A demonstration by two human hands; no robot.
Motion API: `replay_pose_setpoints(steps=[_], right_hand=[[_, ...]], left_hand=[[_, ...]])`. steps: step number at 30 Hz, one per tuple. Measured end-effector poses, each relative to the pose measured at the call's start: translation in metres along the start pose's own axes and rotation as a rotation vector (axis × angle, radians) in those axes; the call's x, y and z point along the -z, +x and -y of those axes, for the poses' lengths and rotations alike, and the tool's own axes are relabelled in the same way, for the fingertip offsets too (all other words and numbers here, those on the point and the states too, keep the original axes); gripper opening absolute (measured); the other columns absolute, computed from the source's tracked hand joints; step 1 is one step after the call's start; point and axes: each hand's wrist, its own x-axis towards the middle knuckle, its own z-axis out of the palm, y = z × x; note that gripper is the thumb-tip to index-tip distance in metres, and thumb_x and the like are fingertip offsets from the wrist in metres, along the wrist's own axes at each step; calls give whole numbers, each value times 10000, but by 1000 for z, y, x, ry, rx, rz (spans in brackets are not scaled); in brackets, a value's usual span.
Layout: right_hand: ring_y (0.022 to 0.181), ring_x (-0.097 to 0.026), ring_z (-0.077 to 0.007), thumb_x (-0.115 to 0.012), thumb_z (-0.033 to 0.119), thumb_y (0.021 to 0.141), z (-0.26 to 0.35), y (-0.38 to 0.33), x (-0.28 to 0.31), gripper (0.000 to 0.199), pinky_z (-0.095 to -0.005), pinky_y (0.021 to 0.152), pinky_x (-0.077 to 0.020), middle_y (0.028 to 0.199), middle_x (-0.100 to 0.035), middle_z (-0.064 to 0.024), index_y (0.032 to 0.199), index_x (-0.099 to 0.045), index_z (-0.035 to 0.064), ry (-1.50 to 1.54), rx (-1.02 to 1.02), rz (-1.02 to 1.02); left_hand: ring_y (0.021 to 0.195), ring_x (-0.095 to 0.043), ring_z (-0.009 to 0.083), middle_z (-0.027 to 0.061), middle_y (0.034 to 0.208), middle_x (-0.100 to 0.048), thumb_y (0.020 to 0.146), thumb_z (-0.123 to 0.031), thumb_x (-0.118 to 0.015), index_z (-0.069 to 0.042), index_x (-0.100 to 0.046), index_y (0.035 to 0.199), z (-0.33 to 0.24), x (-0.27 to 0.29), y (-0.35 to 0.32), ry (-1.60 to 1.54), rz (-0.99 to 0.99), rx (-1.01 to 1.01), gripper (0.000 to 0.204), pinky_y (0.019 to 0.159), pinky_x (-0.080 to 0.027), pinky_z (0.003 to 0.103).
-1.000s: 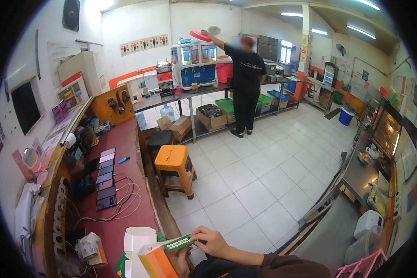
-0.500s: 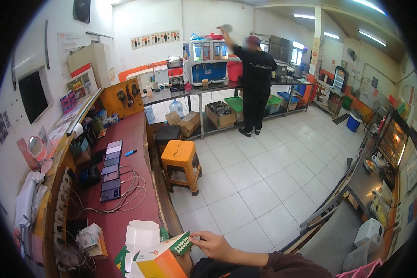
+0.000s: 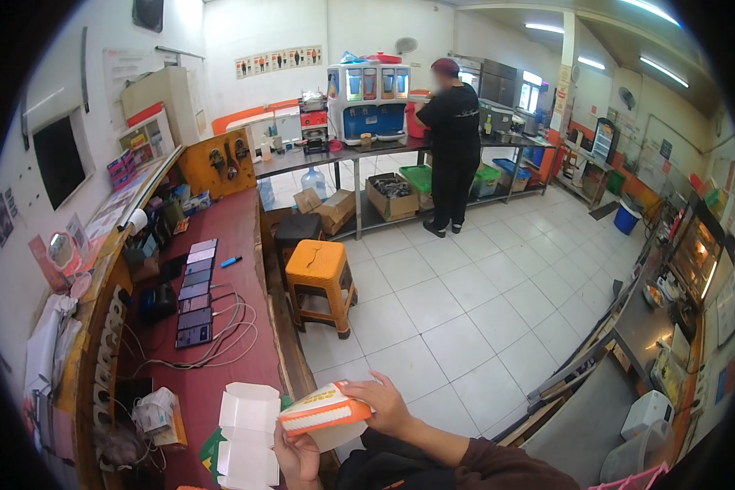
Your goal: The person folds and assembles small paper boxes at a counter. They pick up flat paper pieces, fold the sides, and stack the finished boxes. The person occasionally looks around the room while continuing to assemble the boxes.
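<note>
An orange and white cardboard food box (image 3: pixel 322 413) is between my hands, raised over the near edge of the counter and tilted. My left hand (image 3: pixel 296 459) is closed on its lower left side. From the right, my right hand (image 3: pixel 381 402) grips the other end, with one finger sticking up. Just left of the box lies an unfolded carton (image 3: pixel 249 425) with pale inner panels and green outer edges.
A row of phones (image 3: pixel 196 292) with white cables lies on the red counter (image 3: pixel 224 359). Beyond stand an orange stool (image 3: pixel 317 269) and a drink dispenser (image 3: pixel 371 102). A co-worker (image 3: pixel 453 139) in black stands at the metal table. Tiled floor (image 3: pixel 433 327) stretches right.
The box has turned, now showing an orange side with a white patterned strip. My left hand has come into clear view, and my right fingers have shifted. The co-worker lowered a raised arm.
</note>
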Motion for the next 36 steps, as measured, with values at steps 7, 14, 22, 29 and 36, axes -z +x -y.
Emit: replay_pose_setpoints(steps=[7, 14, 22, 29, 36], right_hand=[[696, -643, -197, -734, 35, 701, 16, 5, -11, 164, -274, 608, -482, 805, -678, -54, 847, -667, 64, 242, 46, -159], [668, -589, -142, -689, 45, 778, 28, 12, -4, 80, -232, 598, -462, 834, -646, -95, 836, -650, 6, 561, -357, -117], [750, -575, -154, -663, 66, 816, 44, 9, -15, 61, -252, 675, -460, 839, -616, -82, 815, -649, 6, 710, -386, -122], [750, -603, -214, -680, 55, 766, 49, 9, -18, 70, -295, 661, -465, 897, -628, -97, 833, -668, 37, 570, -98, -195], [824, -603, -246, -679, 60, 746, 44, 22, -13, 171, -331, 713, -470, 964, -631, -88, 916, -674, 55, 426, 55, 39]], left_hand=[[861, -605, 196, 103, 1007, -582, 950, -288, -462, -2, -428, 1186, 46, 0, 10, 955, -194, -435, 372, 729, -528, 313], [769, -605, 184, 107, 833, -614, 810, 39, -609, 32, -608, 917, 34, 10, 9, 1521, -247, -833, 107, 675, -487, 284], [763, -616, 218, 125, 835, -647, 709, 21, -721, 37, -677, 854, 40, 13, -7, 1911, -87, -953, 152, 693, -466, 282], [879, -604, 146, 83, 937, -640, 768, -3, -706, 37, -638, 952, 37, 6, -17, 1632, -146, -803, 200, 765, -486, 286], [915, -615, 181, 104, 1020, -619, 762, -21, -730, 49, -557, 1074, 21, 11, -3, 1211, -196, -682, 364, 799, -507, 299]])
